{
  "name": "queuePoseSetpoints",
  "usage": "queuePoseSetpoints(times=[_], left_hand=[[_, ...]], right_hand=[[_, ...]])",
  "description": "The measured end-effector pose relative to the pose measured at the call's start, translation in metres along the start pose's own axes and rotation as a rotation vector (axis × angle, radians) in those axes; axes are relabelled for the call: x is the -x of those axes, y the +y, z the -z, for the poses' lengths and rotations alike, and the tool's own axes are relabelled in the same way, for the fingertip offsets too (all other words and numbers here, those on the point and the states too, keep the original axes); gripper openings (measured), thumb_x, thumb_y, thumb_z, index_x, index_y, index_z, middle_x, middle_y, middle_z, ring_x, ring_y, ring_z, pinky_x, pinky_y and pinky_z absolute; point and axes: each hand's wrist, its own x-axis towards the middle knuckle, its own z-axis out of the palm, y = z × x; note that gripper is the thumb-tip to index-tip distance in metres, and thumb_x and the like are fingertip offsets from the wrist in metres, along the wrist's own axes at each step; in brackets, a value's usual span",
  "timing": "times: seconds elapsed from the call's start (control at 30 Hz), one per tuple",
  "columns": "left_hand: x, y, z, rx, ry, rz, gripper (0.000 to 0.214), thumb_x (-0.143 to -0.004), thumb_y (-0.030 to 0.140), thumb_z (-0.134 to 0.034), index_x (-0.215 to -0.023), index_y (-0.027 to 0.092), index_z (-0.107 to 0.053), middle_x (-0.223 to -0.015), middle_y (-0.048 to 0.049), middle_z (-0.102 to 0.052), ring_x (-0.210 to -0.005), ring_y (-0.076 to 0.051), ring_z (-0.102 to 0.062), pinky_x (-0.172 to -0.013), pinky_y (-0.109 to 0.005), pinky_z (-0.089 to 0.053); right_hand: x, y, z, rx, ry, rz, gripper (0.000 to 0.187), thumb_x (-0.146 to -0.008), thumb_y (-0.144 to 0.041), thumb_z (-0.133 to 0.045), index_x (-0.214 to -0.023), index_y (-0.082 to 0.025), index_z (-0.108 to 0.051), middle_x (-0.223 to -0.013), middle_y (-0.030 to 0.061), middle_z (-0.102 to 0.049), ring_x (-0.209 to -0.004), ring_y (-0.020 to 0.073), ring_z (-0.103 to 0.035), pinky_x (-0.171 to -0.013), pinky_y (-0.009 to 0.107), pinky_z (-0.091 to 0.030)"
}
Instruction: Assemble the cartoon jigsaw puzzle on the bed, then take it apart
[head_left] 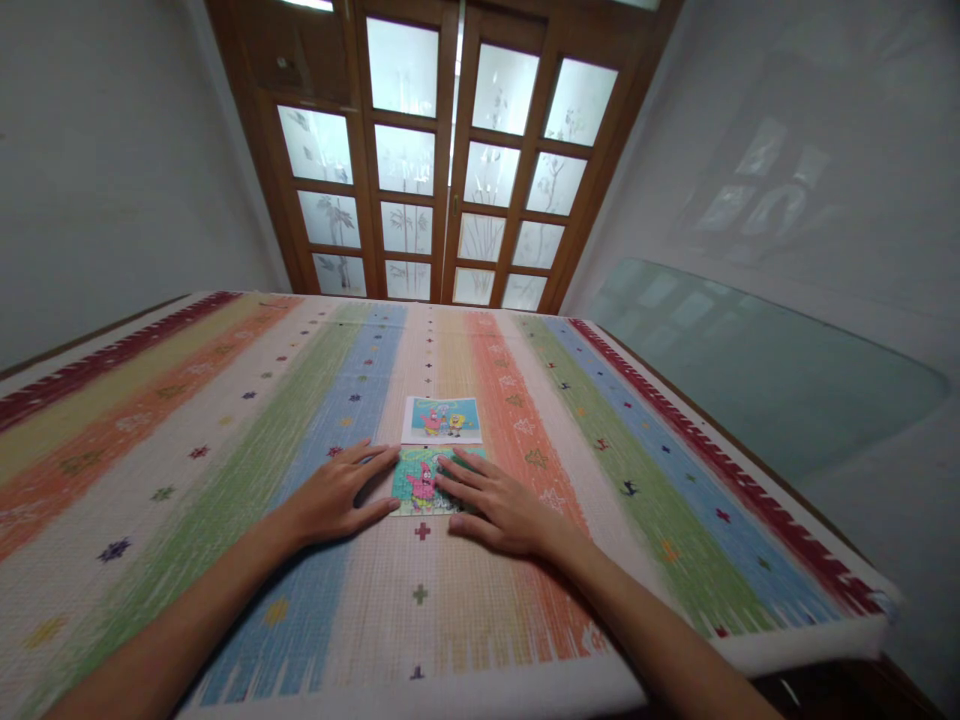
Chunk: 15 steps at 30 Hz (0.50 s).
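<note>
A small jigsaw puzzle [415,488] with a pink cartoon starfish on green lies flat on the striped cloth. Just beyond it is a picture card [442,420] with a pink and a yellow cartoon figure on blue. At the puzzle's left edge rests my left hand [346,493], fingers apart, its thumb and fingertips touching that side. My right hand [491,500] lies over the puzzle's right part with fingers spread, hiding much of that end. Neither hand grasps anything.
A colourful striped tablecloth [225,450] covers the bed-like flat surface. Wooden doors [450,150] with frosted panes stand beyond its far edge. A pale green glass-like panel [750,360] is at the right wall.
</note>
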Motion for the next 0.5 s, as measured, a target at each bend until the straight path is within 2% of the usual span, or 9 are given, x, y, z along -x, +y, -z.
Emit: queuePoseSetpoints(times=[0.1, 0.23, 0.5], left_hand=[[-0.001, 0.002, -0.001, 0.004, 0.016, -0.008, 0.062, -0.104, 0.057, -0.043, -0.151, 0.017, -0.045, -0.146, -0.0142, -0.057, -0.137, -0.038, -0.050, -0.111, -0.052, -0.046], [-0.002, 0.003, -0.001, 0.023, 0.037, -0.024, 0.057, -0.107, 0.054, -0.038, -0.152, 0.018, -0.044, -0.147, -0.0130, -0.056, -0.135, -0.034, -0.053, -0.112, -0.051, -0.045], [-0.001, 0.001, -0.001, 0.040, 0.040, -0.091, 0.048, -0.109, 0.049, -0.039, -0.146, 0.018, -0.048, -0.146, -0.0129, -0.057, -0.133, -0.030, -0.056, -0.115, -0.050, -0.043]], right_hand=[[-0.003, -0.003, -0.001, -0.025, -0.054, 0.002, 0.059, -0.106, -0.050, -0.044, -0.159, -0.024, -0.036, -0.164, 0.0062, -0.035, -0.155, 0.0267, -0.024, -0.127, 0.051, -0.024], [-0.001, -0.001, 0.004, -0.061, -0.080, -0.010, 0.057, -0.107, -0.050, -0.044, -0.158, -0.025, -0.039, -0.163, 0.0050, -0.037, -0.154, 0.0248, -0.029, -0.128, 0.047, -0.022], [0.022, 0.009, 0.017, -0.128, -0.071, -0.064, 0.052, -0.105, -0.046, -0.052, -0.153, -0.030, -0.046, -0.159, 0.0038, -0.044, -0.151, 0.0261, -0.035, -0.125, 0.051, -0.029]])
